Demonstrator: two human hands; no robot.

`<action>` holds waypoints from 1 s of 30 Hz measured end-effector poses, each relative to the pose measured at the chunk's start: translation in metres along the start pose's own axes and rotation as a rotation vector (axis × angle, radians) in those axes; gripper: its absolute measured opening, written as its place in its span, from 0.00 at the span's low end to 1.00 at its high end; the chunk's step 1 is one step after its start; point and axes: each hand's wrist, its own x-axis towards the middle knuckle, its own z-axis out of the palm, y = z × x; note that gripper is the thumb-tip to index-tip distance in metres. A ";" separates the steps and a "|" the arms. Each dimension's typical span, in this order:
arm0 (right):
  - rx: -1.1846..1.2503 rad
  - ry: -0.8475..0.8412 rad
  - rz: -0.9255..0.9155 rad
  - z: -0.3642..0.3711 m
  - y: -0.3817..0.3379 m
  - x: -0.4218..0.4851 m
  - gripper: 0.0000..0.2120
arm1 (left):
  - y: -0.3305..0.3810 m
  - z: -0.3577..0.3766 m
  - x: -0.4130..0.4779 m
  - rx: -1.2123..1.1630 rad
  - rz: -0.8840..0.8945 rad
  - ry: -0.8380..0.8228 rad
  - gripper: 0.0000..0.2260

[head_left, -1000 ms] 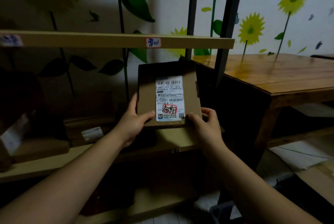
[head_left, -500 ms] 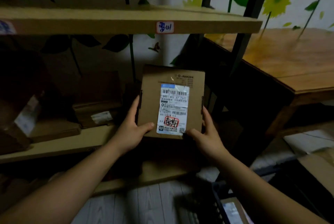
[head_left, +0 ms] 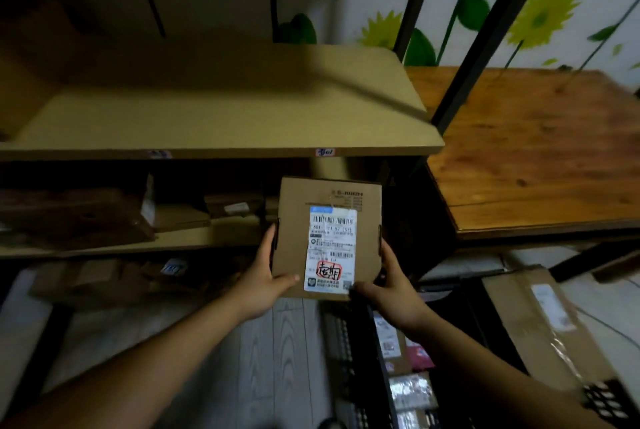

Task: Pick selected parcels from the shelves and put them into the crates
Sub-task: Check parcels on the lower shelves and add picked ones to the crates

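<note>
Holding: we have the parcel [head_left: 294,221] in both hands at the centre of the frame, lifted in front of the shelving and touching none of its boards.
Left hand: our left hand [head_left: 263,276] grips the parcel's lower left edge, with the thumb across the front face and the fingers running up the left side.
Right hand: our right hand [head_left: 391,286] grips the lower right corner, the thumb pressed on the front by the bottom of the shipping label [head_left: 330,248] and the fingers wrapped round the right side.
Parcel face: flat brown cardboard, turned towards us. The white label carries barcodes and a red-framed handwritten mark (we cannot read the small print).
Crate: a black mesh crate [head_left: 346,342] sits at the lower centre-right of the frame, below our right wrist, with small packets [head_left: 408,390] lying inside.
Upper shelf: a pale board [head_left: 221,110] spans the upper left and centre, with a small tag [head_left: 325,152] on its front edge just above the parcel.
Lower shelves: dim brown packages [head_left: 86,217] rest at mid-left, and more lie below them.
Table: a wooden table [head_left: 536,151] fills the right side, behind a black upright post [head_left: 485,37].
Large box: a taped cardboard box [head_left: 540,331] lies at lower right, beside the crate.
</note>
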 end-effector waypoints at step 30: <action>-0.046 0.306 -0.137 -0.117 -0.018 -0.336 0.34 | 0.105 0.174 -0.264 0.046 0.228 -0.125 0.38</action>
